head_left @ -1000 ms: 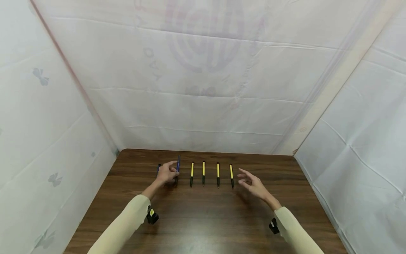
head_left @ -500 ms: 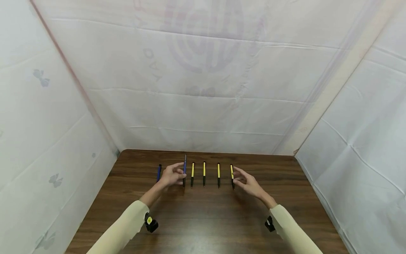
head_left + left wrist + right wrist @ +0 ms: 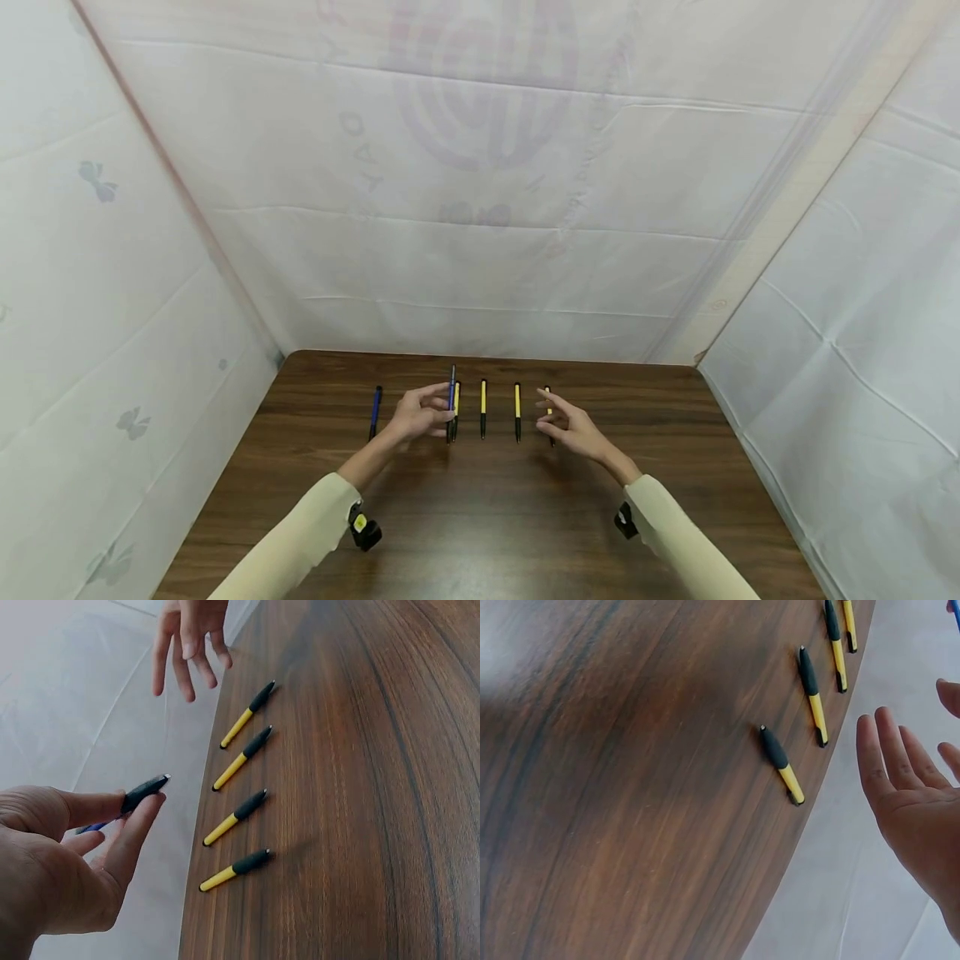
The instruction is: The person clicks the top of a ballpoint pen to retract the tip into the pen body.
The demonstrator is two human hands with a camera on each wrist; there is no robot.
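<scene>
My left hand (image 3: 437,411) pinches a blue pen (image 3: 451,398) with a black grip between thumb and fingers and holds it above the table, over the leftmost yellow pen (image 3: 456,410). In the left wrist view the blue pen (image 3: 142,793) points out from my fingers. Several yellow pens (image 3: 235,817) with black grips lie in a parallel row. A second blue pen (image 3: 374,412) lies at the left end of the row. My right hand (image 3: 553,414) hovers open over the rightmost yellow pen (image 3: 782,765) and holds nothing.
The pens lie near the back of a dark wooden table (image 3: 487,517). White sheeting (image 3: 480,208) walls it in on the left, back and right.
My left hand has lifted the blue pen and carried it right, toward the yellow pens. My right hand has moved left, over the rightmost yellow pen.
</scene>
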